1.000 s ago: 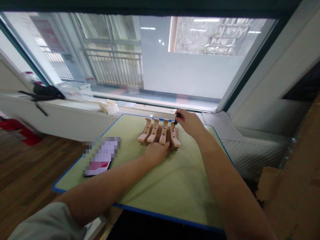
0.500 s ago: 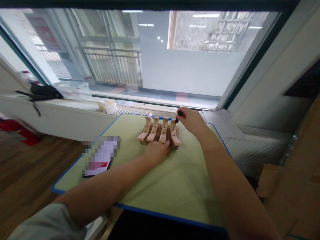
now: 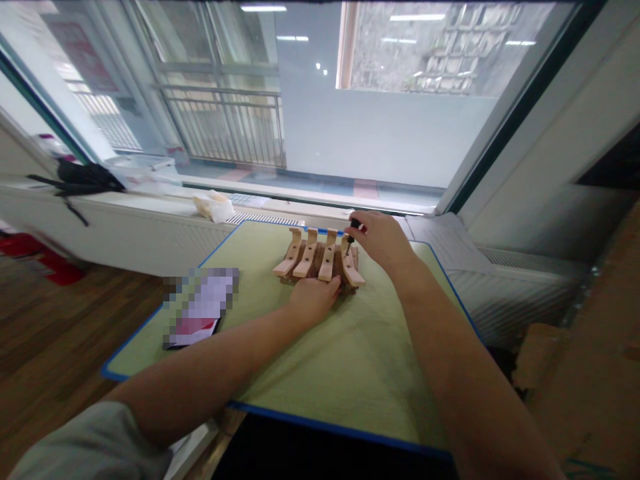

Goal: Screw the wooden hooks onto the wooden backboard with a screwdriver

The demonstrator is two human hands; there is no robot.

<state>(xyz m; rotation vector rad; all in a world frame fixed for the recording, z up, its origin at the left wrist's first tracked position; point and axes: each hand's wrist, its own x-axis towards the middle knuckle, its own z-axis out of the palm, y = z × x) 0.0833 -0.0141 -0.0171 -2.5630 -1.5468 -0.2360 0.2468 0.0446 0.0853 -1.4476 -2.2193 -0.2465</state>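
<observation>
A brown slatted wooden base (image 3: 315,265) lies on the table, with several pale, curved wooden pieces (image 3: 329,257) fixed across it in a row. Dark holes or screw heads show on these pieces. My left hand (image 3: 313,299) grips the base at its near edge, fingertips by the right side. Held in my right hand (image 3: 383,239) is a small screwdriver (image 3: 353,232) with a black handle. Its shaft points down at the rightmost curved piece (image 3: 351,270), close to the upper part. Whether the tip sits in a screw is too small to tell.
The green table (image 3: 350,373) has a blue edge. A phone (image 3: 203,310), its screen blurred, lies to the left. Behind the table are a radiator and sill with a crumpled wrapper (image 3: 214,207) and a black bag (image 3: 90,179). Cardboard (image 3: 540,357) stands at right.
My right hand has tipped the screwdriver more upright, its handle shifting slightly left over the rightmost piece. My left hand keeps its place on the base. The whole view has shifted a little.
</observation>
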